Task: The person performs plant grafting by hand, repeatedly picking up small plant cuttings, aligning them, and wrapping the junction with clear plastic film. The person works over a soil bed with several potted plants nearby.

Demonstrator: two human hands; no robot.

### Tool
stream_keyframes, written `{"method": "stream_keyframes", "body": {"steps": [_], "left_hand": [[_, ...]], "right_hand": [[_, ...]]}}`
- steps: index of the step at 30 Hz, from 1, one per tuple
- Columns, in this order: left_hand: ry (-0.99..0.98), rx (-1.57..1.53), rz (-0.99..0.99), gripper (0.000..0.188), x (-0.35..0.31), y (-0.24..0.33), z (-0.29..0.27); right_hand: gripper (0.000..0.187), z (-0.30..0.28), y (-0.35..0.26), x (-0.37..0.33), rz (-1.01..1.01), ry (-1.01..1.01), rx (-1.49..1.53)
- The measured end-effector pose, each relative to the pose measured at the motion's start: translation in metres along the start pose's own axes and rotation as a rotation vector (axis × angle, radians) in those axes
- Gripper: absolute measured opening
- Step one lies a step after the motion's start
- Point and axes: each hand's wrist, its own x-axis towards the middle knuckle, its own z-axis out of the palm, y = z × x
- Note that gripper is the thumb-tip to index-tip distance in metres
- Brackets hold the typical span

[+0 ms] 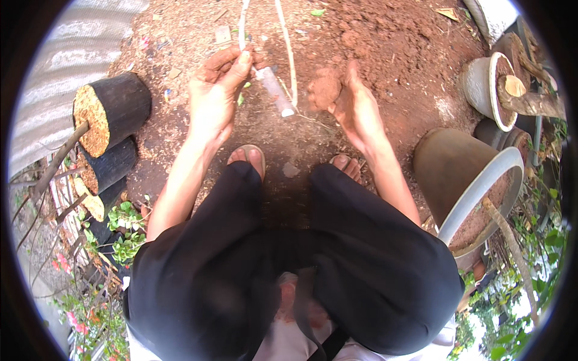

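Observation:
My left hand [218, 87] pinches a thin pale stem [243, 24] that runs up past the top edge. Just beyond my fingertips, a short translucent plastic sleeve or tube [275, 91] slants down to the right; I cannot tell how it joins the stem. Close to the tube's right side is another slender pale stem [286, 48], its lower end near the tube's lower end. My right hand [360, 105] is cupped round a lump of reddish soil [326, 88], apart from the tube. Soil coats the fingers of both hands, partly hiding those of the right.
Loose red soil [391, 42] is heaped at the far right. Black plant bags [123, 105] lie along the left by a corrugated sheet [66, 78]. On the right are a white pot [478, 81] and a large tilted pot [448, 162] with woody stems. My sandalled feet [250, 157] are below my hands.

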Motion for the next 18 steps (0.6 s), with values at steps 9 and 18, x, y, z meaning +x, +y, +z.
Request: {"method": "stream_keyframes", "body": {"steps": [9, 18], "left_hand": [[0.015, -0.054, 0.103, 0.016, -0.002, 0.005, 0.006], [0.1, 0.03, 0.427, 0.016, -0.014, 0.002, 0.022]], "right_hand": [[0.043, 0.019, 0.004, -0.013, 0.07, -0.149, 0.072], [0.042, 0.023, 0.008, -0.008, 0.07, -0.045, 0.167]]}}
